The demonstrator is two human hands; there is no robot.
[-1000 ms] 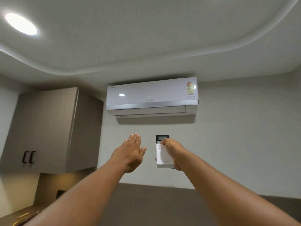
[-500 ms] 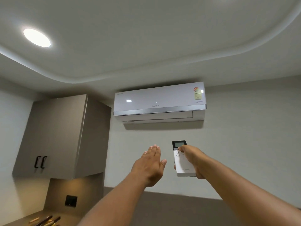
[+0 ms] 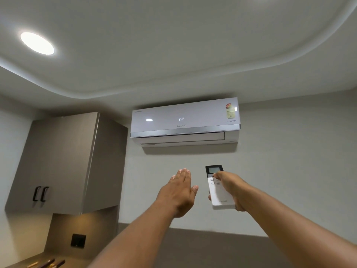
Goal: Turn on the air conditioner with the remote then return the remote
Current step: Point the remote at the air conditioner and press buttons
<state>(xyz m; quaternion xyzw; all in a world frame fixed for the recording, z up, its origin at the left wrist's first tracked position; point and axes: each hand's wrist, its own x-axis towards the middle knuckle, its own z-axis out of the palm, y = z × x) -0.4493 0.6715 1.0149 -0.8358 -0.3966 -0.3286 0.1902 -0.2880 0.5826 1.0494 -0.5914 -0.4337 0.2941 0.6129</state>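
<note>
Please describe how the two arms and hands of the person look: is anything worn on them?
Both forearms are bare, with no sleeves in view. The left hand and right hand carry no gloves, and no watch, bracelet or ring shows on the visible sides.

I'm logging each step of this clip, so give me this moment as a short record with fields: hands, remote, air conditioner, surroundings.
right hand: right hand grips the white rectangular remote with a dark screen, thumb on its upper buttons
left hand: left hand open, flat, empty, beside the remote
air conditioner: white wall-mounted air conditioner, front shows 24°, flap looks barely open
surroundings: grey-brown wall cabinet at left; round ceiling light lit
</note>
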